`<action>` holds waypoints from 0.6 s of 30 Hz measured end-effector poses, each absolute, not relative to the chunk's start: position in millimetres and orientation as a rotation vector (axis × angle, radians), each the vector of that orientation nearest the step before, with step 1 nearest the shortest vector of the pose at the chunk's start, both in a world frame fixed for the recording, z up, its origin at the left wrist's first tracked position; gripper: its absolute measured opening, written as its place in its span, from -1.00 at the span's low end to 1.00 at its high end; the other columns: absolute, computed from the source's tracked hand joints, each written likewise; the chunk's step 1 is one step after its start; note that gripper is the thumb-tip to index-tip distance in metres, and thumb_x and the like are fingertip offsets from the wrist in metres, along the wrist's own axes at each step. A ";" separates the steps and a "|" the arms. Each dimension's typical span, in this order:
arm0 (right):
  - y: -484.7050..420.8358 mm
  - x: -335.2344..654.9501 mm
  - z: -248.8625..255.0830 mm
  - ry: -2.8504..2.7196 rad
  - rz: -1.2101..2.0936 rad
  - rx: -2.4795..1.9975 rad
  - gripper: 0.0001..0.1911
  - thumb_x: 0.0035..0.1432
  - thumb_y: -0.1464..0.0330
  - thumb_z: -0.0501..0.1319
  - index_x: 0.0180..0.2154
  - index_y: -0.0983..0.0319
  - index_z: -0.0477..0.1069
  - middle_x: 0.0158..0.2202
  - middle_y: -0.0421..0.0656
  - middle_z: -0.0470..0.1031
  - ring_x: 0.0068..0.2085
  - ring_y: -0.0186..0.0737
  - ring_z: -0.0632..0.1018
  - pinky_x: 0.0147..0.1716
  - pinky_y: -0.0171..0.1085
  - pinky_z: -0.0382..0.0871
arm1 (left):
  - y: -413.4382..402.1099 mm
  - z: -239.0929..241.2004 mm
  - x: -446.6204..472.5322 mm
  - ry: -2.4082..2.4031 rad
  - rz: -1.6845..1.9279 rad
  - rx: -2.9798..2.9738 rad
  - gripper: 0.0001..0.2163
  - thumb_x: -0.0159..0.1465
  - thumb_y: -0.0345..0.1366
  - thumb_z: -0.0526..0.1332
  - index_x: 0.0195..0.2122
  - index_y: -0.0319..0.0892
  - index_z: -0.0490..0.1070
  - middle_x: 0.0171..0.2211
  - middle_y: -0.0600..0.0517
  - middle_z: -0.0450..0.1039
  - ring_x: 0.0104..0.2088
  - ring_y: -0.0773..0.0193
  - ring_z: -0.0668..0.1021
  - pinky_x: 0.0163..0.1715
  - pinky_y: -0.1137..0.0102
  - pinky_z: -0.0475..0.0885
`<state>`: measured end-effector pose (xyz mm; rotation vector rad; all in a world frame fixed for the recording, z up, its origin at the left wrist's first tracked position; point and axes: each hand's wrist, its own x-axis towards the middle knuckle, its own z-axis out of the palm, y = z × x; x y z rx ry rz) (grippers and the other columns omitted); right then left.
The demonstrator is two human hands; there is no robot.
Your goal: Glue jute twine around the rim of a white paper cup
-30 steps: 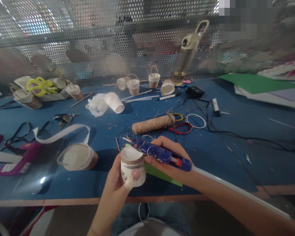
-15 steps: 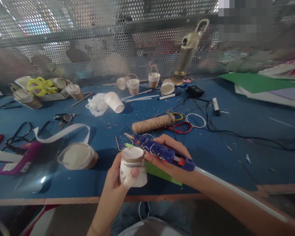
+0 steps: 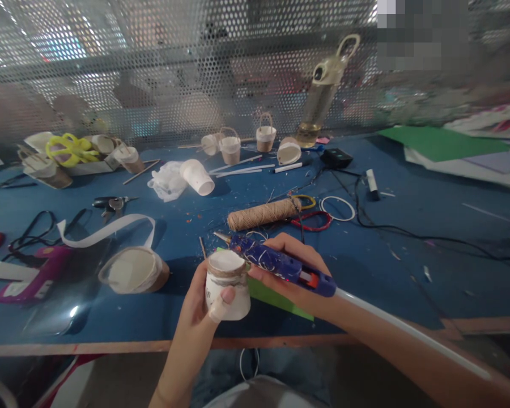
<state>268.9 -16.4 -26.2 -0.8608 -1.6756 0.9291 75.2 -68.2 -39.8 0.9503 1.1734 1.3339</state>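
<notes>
My left hand (image 3: 204,297) is closed round a small white paper cup (image 3: 233,303), its thumb across the printed side. Brown twine (image 3: 227,272) circles the cup near its upper edge. In my right hand (image 3: 300,272) is a blue hot glue gun (image 3: 267,258), its nozzle pointing left just above and behind the cup. A long white glue stick (image 3: 399,328) sticks out of the gun's rear along my forearm. Beneath my hands lies a strip of green paper (image 3: 276,297). A roll of brown twine (image 3: 263,213) rests just beyond the gun.
Red-handled scissors (image 3: 312,221) and a white ring (image 3: 338,208) lie right of the twine roll. Left stands a larger twine-wrapped cup (image 3: 131,271) beside white ribbon (image 3: 110,229). Small cup baskets (image 3: 230,148) and a bottle (image 3: 318,102) stand along the perforated screen (image 3: 174,85). A black cable (image 3: 429,237) crosses the right side.
The cup in my left hand has shifted slightly left and up. My right hand and the glue gun have barely moved.
</notes>
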 end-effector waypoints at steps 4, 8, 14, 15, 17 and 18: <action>-18.8 268.2 -22.3 -1.680 0.974 -0.882 -0.81 0.20 0.39 0.46 -0.24 0.15 0.46 -0.40 -0.31 0.56 -0.45 -0.36 0.52 -0.45 -0.38 0.40 | -66.9 -41.2 74.0 1.166 1.373 0.889 -0.53 0.19 0.01 0.50 0.07 -0.01 0.55 0.00 -0.03 0.67 -0.01 0.04 0.64 -0.04 0.31 0.49; -16.6 271.0 -24.0 -1.705 0.960 -0.794 -0.78 0.19 0.46 0.45 -0.21 0.13 0.46 -0.30 -0.27 0.60 -0.35 -0.30 0.58 -0.34 -0.33 0.45 | -65.5 -41.9 72.5 1.160 1.413 0.834 -0.49 0.14 0.03 0.52 0.05 -0.07 0.57 -0.02 -0.07 0.68 -0.06 -0.01 0.66 -0.06 0.24 0.50; -7.1 280.6 -24.3 -1.760 0.865 -0.610 -0.76 0.19 0.52 0.37 -0.33 0.14 0.35 -0.25 -0.20 0.50 -0.23 -0.19 0.54 -0.22 -0.20 0.42 | -66.3 -38.6 71.2 1.117 1.523 0.773 -0.56 0.13 -0.03 0.55 0.00 -0.02 0.63 -0.08 0.02 0.67 -0.02 0.06 0.62 -0.01 0.32 0.48; -6.1 282.4 -24.5 -1.767 0.871 -0.603 -0.76 0.19 0.52 0.37 -0.33 0.14 0.35 -0.28 -0.21 0.48 -0.26 -0.20 0.52 -0.25 -0.20 0.40 | -66.5 -37.9 71.1 1.108 1.537 0.766 -0.57 0.13 -0.03 0.55 0.00 -0.02 0.64 -0.08 0.03 0.68 -0.01 0.07 0.62 0.01 0.32 0.47; -5.2 285.1 -25.3 -1.774 0.890 -0.613 -0.76 0.19 0.50 0.36 -0.35 0.14 0.33 -0.35 -0.23 0.44 -0.34 -0.23 0.48 -0.33 -0.21 0.35 | -66.8 -36.9 70.8 1.091 1.558 0.750 -0.58 0.14 -0.04 0.55 0.00 -0.01 0.65 -0.06 0.03 0.68 0.02 0.07 0.62 0.04 0.33 0.46; -5.2 286.0 -25.5 -1.785 0.888 -0.627 -0.76 0.18 0.50 0.35 -0.36 0.14 0.32 -0.37 -0.24 0.42 -0.37 -0.24 0.47 -0.37 -0.22 0.32 | -66.9 -36.5 70.6 1.085 1.567 0.740 -0.59 0.15 -0.04 0.54 0.00 -0.01 0.65 -0.03 0.03 0.69 0.04 0.07 0.62 0.07 0.33 0.46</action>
